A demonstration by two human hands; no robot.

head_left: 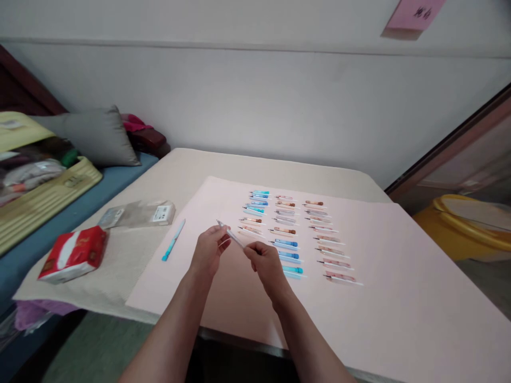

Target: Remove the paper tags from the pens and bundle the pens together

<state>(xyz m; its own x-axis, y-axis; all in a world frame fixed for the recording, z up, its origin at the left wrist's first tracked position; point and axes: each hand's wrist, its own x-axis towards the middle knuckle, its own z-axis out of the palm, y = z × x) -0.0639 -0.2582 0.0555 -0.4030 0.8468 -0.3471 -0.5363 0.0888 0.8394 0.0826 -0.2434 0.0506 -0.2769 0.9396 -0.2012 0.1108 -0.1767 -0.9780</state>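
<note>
Pinching probable pen (236, 238): left hand (209, 249) closed near tip (219, 222), right hand (264, 259) closed at rear.

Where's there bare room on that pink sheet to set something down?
Bare: the pink sheet right of the pens, and between the lone blue pen and left hand. Crowded: the middle, where the pens lie in three columns.

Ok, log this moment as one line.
left hand: pinching thin white rod near tip | right hand: pinching toward other end | blue pen piece: on pink sheet
</note>
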